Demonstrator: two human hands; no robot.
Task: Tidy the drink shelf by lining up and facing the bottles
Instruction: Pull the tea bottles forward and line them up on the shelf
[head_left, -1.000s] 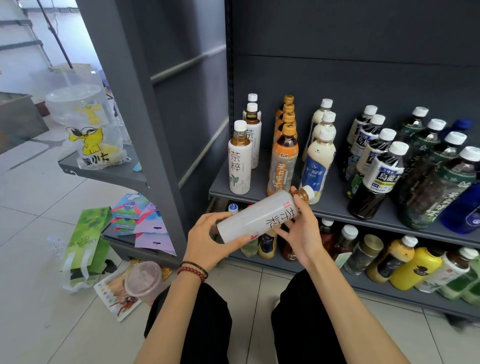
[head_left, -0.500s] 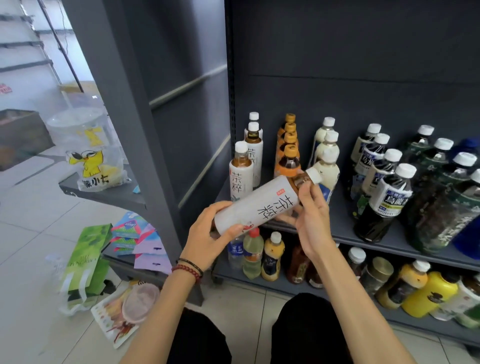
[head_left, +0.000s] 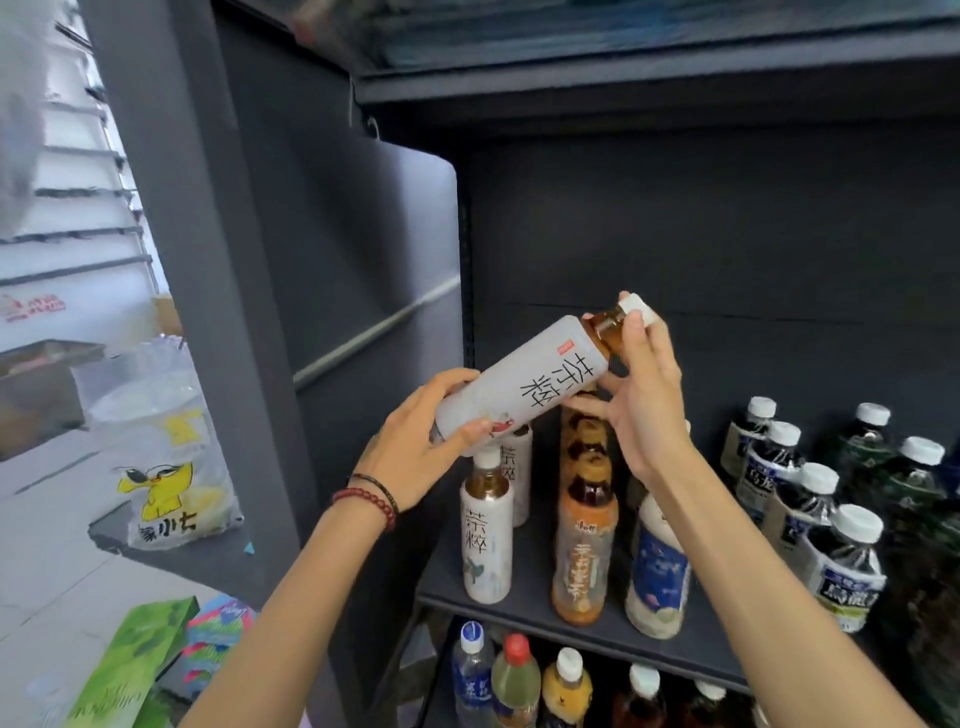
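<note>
I hold a white tea bottle (head_left: 524, 382) tilted in the air above the grey drink shelf (head_left: 524, 610), cap up to the right. My left hand (head_left: 421, 441) grips its base. My right hand (head_left: 641, 387) holds the neck just under the white cap. Below, a matching white tea bottle (head_left: 487, 540) stands at the shelf front with another behind it. To its right stand an orange-labelled tea bottle (head_left: 584, 561) and a milky bottle with a blue label (head_left: 657, 571), each at the head of a row.
Dark oolong bottles with white caps (head_left: 844, 566) fill the right of the shelf in rows. A lower shelf holds mixed bottles (head_left: 514, 680). A grey side panel (head_left: 332, 322) bounds the left. A plastic bag with a yellow cartoon (head_left: 166, 467) and colourful packets (head_left: 130, 665) lie on the left.
Both hands have lifted the white tea bottle from below shelf level to well above the standing bottles, keeping it tilted. My view has risen toward the shelf.
</note>
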